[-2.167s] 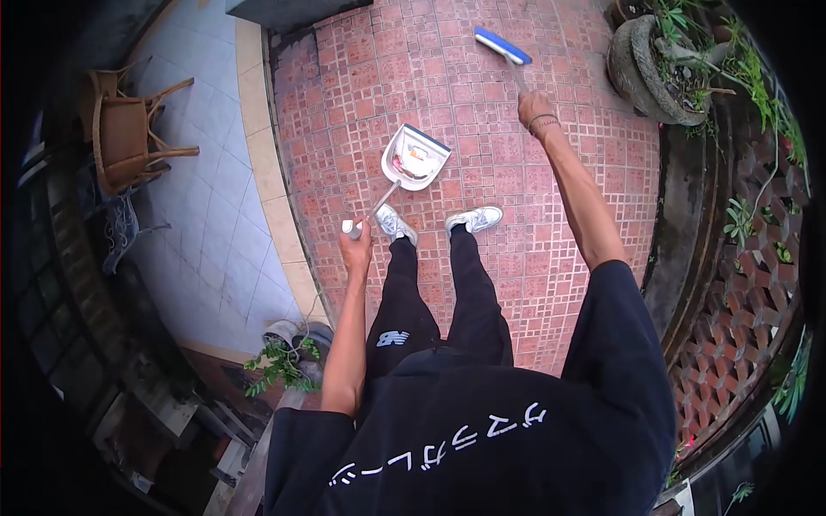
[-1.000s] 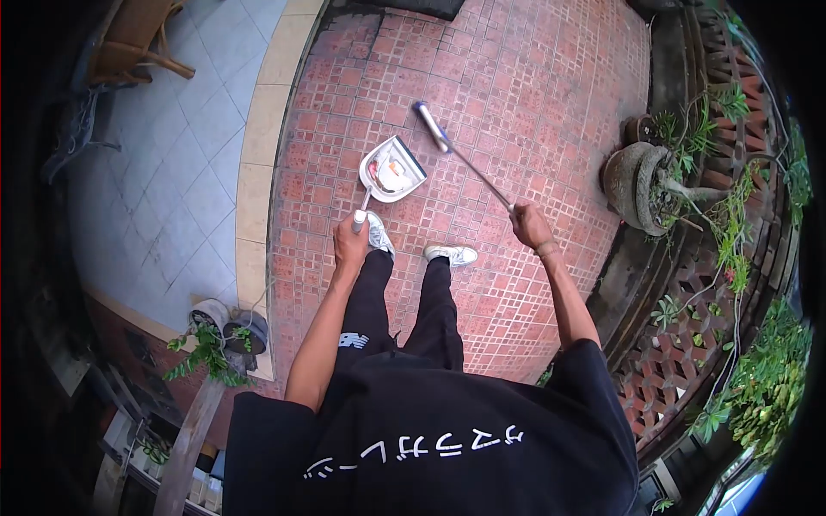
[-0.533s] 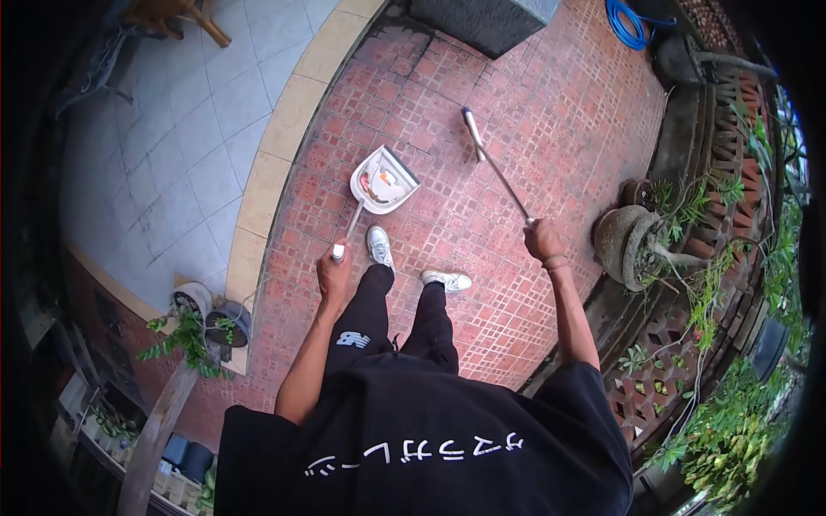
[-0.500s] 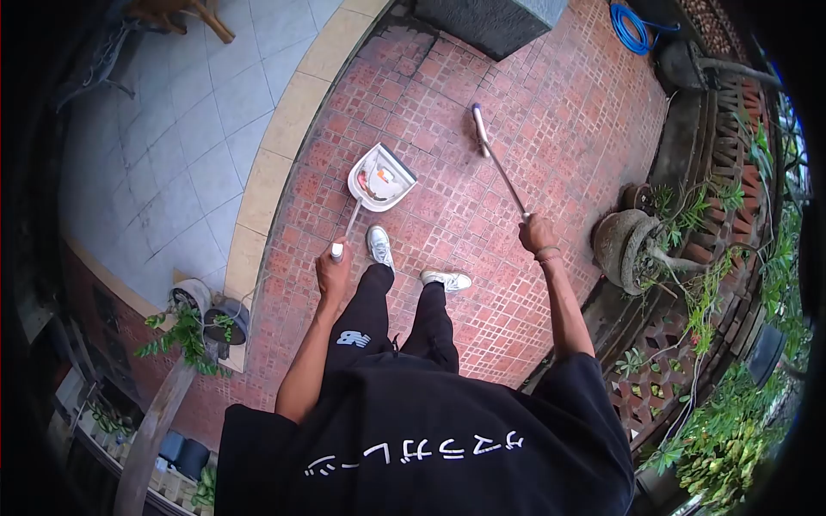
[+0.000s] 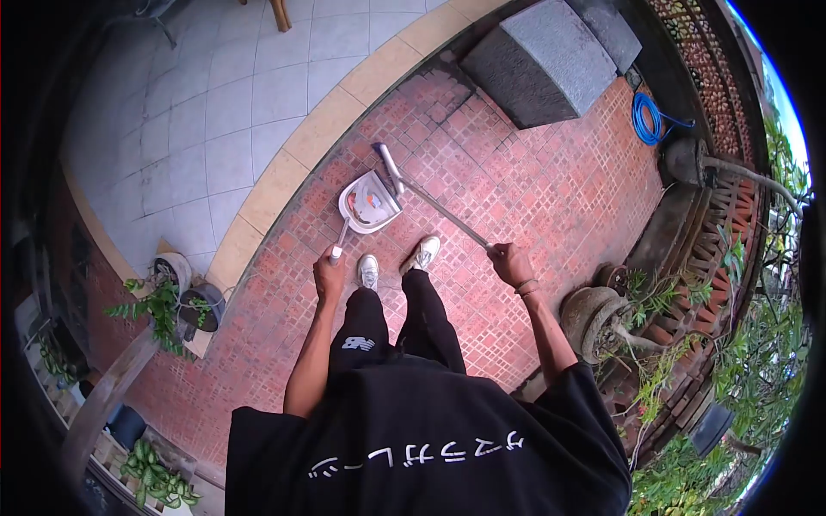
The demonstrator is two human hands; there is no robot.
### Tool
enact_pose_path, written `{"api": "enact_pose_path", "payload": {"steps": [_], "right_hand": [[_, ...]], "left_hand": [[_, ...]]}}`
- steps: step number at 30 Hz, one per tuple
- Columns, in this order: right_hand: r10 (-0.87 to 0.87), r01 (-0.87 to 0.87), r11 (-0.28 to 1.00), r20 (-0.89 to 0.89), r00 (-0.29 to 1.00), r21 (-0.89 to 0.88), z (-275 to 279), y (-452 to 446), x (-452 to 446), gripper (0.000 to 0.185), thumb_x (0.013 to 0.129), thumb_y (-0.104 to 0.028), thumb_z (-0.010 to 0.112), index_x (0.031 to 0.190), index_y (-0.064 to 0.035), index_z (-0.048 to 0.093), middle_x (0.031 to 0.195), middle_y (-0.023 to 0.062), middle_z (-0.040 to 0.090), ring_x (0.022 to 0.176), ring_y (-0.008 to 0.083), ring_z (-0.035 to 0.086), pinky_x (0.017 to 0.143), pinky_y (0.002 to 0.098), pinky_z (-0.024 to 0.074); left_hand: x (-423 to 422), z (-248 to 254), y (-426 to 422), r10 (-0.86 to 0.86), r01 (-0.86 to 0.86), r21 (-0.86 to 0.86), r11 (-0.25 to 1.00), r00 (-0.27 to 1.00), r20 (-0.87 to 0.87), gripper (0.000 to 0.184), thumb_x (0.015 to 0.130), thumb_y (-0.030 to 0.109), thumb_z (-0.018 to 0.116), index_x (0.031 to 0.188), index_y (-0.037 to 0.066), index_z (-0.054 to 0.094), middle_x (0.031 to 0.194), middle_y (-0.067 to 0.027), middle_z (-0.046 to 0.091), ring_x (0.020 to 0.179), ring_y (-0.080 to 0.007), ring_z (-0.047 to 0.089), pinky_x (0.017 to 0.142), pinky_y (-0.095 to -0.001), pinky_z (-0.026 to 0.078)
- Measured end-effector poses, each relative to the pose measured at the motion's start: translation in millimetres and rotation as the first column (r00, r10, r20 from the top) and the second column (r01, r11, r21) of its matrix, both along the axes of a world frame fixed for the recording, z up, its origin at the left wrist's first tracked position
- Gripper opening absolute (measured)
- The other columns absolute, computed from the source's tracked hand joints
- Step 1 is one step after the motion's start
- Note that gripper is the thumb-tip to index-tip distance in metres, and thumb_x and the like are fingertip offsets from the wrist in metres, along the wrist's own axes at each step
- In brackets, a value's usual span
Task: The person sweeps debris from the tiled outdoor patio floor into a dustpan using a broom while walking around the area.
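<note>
My left hand point(image 5: 329, 275) is closed round the handle of a white dustpan point(image 5: 351, 205). The dustpan rests on the red tiled floor ahead of my feet, with small bits of litter point(image 5: 372, 199) in it, some orange and red. In my right hand point(image 5: 513, 264) is the long handle of a broom point(image 5: 447, 215), its fingers wrapped round the upper end. The broom's narrow head point(image 5: 389, 165) lies at the dustpan's open edge, on the far right side of the pan; whether they touch I cannot tell.
A raised pale tiled platform point(image 5: 275, 95) with a cream border runs along the left. Ahead stands a grey block point(image 5: 542, 69), with a coiled blue hose point(image 5: 647, 119) beyond it. Potted plants stand at right point(image 5: 594, 318) and left point(image 5: 203, 308).
The broom head has swung left from the open floor to the dustpan's edge. My right hand has moved left and a little down, and my feet have shifted.
</note>
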State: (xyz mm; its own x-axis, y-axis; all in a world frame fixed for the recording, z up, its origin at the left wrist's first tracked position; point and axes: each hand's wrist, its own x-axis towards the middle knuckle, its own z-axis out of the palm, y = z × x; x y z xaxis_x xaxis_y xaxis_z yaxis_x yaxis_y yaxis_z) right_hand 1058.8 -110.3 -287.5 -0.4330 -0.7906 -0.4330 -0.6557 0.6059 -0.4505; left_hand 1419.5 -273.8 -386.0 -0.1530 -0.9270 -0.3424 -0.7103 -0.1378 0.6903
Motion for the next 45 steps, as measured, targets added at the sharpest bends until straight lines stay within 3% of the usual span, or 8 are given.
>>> {"api": "enact_pose_path", "payload": {"steps": [8, 11, 14, 26, 31, 36, 41, 45], "right_hand": [[0.148, -0.148, 0.989, -0.347, 0.926, 0.027, -80.2, -143.7, -100.0, 0.015, 0.075, -0.013, 0.052, 0.073, 0.0017, 0.055, 0.068, 0.0246, 0.056, 0.064, 0.0400, 0.057, 0.056, 0.0458, 0.0464], [0.230, -0.213, 0.972, -0.229, 0.946, 0.097, -126.4, -184.6, -87.4, 0.014, 0.075, -0.011, 0.048, 0.075, 0.0013, 0.054, 0.069, 0.0261, 0.056, 0.067, 0.0388, 0.058, 0.056, 0.0463, 0.0467], [0.465, -0.452, 0.884, -0.120, 0.877, 0.121, -116.3, -180.4, -43.8, 0.016, 0.076, -0.012, 0.045, 0.075, 0.0012, 0.054, 0.073, 0.0242, 0.057, 0.065, 0.0382, 0.058, 0.056, 0.0455, 0.0474], [0.605, -0.605, 0.795, 0.023, 0.796, 0.041, -22.8, -205.0, -135.5, 0.019, 0.074, -0.022, 0.054, 0.080, -0.0038, 0.056, 0.072, 0.0242, 0.056, 0.068, 0.0402, 0.056, 0.059, 0.0478, 0.0462], [0.555, -0.562, 0.824, -0.091, 0.827, -0.079, -34.0, -231.9, -121.7, 0.016, 0.074, -0.018, 0.054, 0.078, -0.0032, 0.058, 0.069, 0.0209, 0.058, 0.065, 0.0391, 0.056, 0.058, 0.0456, 0.0469], [0.650, -0.626, 0.753, -0.079, 0.756, 0.204, -53.0, -255.6, -35.4, 0.018, 0.078, -0.014, 0.044, 0.083, -0.0007, 0.055, 0.080, 0.0241, 0.058, 0.073, 0.0380, 0.058, 0.063, 0.0449, 0.0483], [0.714, -0.704, 0.691, -0.004, 0.700, 0.165, -66.3, -200.2, 54.4, 0.017, 0.078, -0.014, 0.044, 0.078, -0.0020, 0.056, 0.076, 0.0206, 0.059, 0.069, 0.0369, 0.060, 0.060, 0.0448, 0.0491], [0.575, -0.581, 0.808, 0.082, 0.814, 0.101, -55.1, -161.0, 83.2, 0.015, 0.075, -0.016, 0.051, 0.075, -0.0016, 0.057, 0.074, 0.0239, 0.058, 0.069, 0.0416, 0.057, 0.062, 0.0478, 0.0470]], "left_hand": [[9.6, -7.2, 7.9, 0.386, -0.374, 0.111, 0.921, 0.913, -0.131, 0.018, 0.079, 0.012, 0.053, 0.090, 0.000, 0.060, 0.076, -0.0133, 0.063, 0.070, -0.0218, 0.061, 0.061, -0.0324, 0.045], [5.9, -10.4, 13.0, 0.484, -0.459, 0.180, 0.870, 0.864, -0.140, 0.018, 0.080, 0.012, 0.053, 0.090, 0.000, 0.061, 0.075, -0.0082, 0.062, 0.070, -0.0160, 0.060, 0.062, -0.0298, 0.045], [-1.9, -39.9, 8.7, 0.433, -0.433, 0.029, 0.901, 0.892, -0.130, 0.019, 0.082, 0.014, 0.053, 0.096, 0.003, 0.060, 0.079, -0.0054, 0.060, 0.059, -0.0115, 0.056, 0.053, -0.0230, 0.046], [2.8, -19.2, -7.3, 0.612, -0.600, 0.196, 0.775, 0.791, 0.002, 0.018, 0.077, 0.018, 0.057, 0.089, 0.004, 0.063, 0.070, -0.0072, 0.061, 0.066, -0.0144, 0.060, 0.060, -0.0290, 0.046], [3.8, -7.5, -4.9, 0.602, -0.602, -0.011, 0.799, 0.798, 0.034, 0.018, 0.077, 0.016, 0.058, 0.091, 0.005, 0.063, 0.076, -0.0039, 0.063, 0.066, -0.0117, 0.057, 0.059, -0.0264, 0.045], [36.2, 0.4, -9.4, 0.613, -0.606, -0.099, 0.789, 0.787, 0.072, 0.016, 0.075, 0.017, 0.058, 0.086, 0.007, 0.065, 0.077, -0.0127, 0.064, 0.071, -0.0195, 0.063, 0.063, -0.0315, 0.047], [67.2, -0.3, -10.0, 0.615, -0.613, -0.062, 0.788, 0.781, 0.110, 0.017, 0.074, 0.018, 0.059, 0.086, 0.007, 0.065, 0.077, -0.0143, 0.064, 0.072, -0.0229, 0.063, 0.063, -0.0324, 0.048], [93.1, -8.5, -5.4, 0.599, -0.594, -0.080, 0.800, 0.798, 0.068, 0.019, 0.073, 0.018, 0.059, 0.087, 0.007, 0.065, 0.078, -0.0153, 0.064, 0.072, -0.0242, 0.064, 0.063, -0.0338, 0.048]]}}
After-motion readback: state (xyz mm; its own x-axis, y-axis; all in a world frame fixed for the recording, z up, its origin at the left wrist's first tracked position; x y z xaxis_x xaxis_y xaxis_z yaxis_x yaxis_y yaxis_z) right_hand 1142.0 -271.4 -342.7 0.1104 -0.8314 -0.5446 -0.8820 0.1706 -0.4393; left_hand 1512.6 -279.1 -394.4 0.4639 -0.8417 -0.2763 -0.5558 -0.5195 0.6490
